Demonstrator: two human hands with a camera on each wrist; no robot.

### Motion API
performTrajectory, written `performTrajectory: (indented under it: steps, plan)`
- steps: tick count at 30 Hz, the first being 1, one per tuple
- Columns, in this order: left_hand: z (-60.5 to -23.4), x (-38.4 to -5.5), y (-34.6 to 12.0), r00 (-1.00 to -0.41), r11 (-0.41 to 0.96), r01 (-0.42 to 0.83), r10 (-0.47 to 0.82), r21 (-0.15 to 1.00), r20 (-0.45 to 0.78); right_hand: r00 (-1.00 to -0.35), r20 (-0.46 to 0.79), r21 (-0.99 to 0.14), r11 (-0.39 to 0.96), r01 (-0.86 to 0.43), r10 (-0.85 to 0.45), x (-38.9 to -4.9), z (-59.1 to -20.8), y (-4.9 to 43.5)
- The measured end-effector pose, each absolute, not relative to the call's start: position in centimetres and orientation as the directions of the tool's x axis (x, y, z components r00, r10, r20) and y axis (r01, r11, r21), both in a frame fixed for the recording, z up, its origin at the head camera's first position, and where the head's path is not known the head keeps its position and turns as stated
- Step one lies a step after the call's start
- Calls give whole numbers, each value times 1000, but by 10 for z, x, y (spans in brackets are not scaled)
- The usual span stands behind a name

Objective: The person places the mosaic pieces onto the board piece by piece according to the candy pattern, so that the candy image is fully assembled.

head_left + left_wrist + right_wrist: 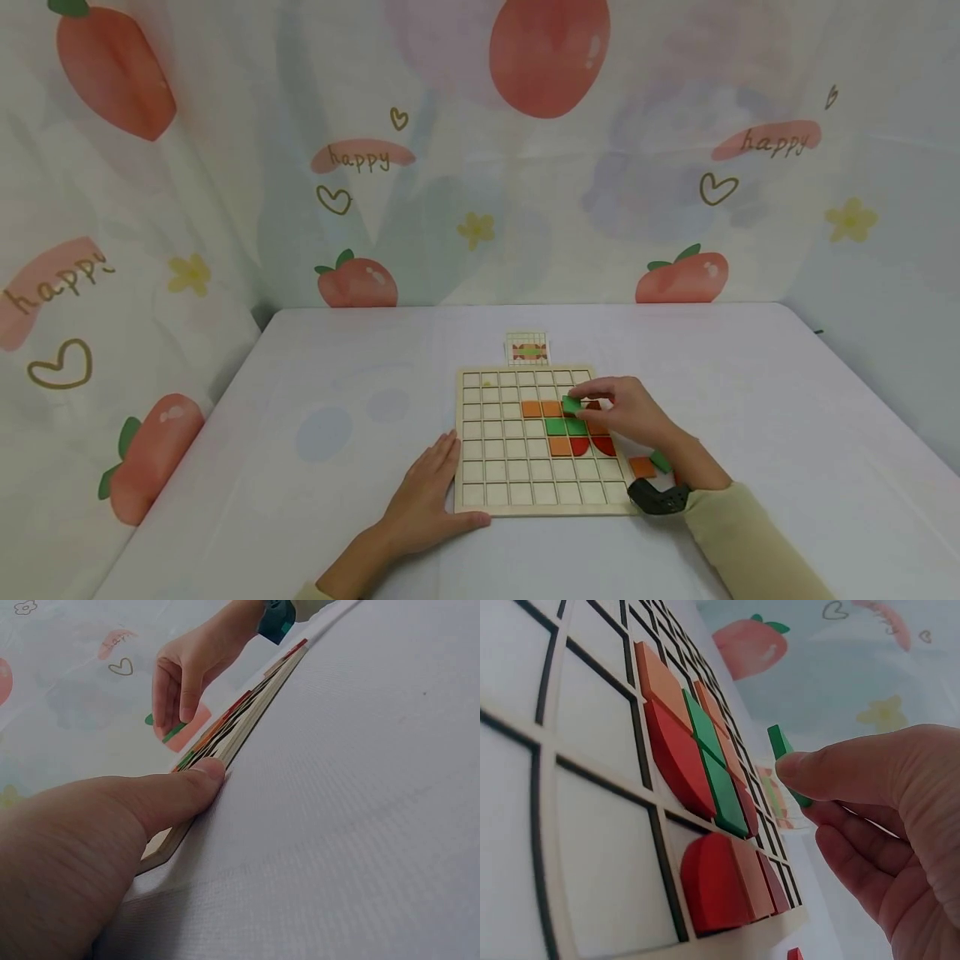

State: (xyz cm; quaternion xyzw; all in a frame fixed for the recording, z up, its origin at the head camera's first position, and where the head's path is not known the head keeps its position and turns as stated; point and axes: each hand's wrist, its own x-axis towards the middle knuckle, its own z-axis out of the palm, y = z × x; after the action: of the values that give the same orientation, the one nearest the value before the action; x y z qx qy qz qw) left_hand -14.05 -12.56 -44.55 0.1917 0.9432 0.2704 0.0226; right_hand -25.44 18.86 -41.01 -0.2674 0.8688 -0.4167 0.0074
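My right hand [626,412] pinches a green square tile [774,738] between thumb and fingers, held above the board in the right wrist view. Below it lies a wooden grid board [513,494] bearing green tiles [556,427], orange square tiles [531,408] and red rounded tiles [676,757], grouped toward its right side. At the board's left edge rests my left hand [423,500], its fingers extended along the side. The left thumb [184,796] lies on the near edge of the board, as the left wrist view shows.
A small pattern card [528,350] stands against the board's far edge. Right of the board, a loose orange tile [642,467] and green tile [661,461] lie partly behind the right forearm. Printed curtains [480,167] rise behind the white table [337,358].
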Motion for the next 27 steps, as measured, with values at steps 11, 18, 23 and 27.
performTrajectory:
  steps: [11,18,23,27]
  plan:
    - [-447,-141,-125,-926,785,350,374,511,59,-824,222,-710,493,-503,-522,-250,-409,168]
    - [-447,-141,-125,-926,788,347,373,508,54,-805,231,-716,465,-521,-547,-248,-412,158]
    - [-446,-141,-125,-927,788,345,372,510,52,-798,228,-725,450,-522,-559,-248,-415,152]
    - [-446,-141,-126,-927,788,341,372,513,45,-798,219,-728,450,-516,-561,-246,-417,148]
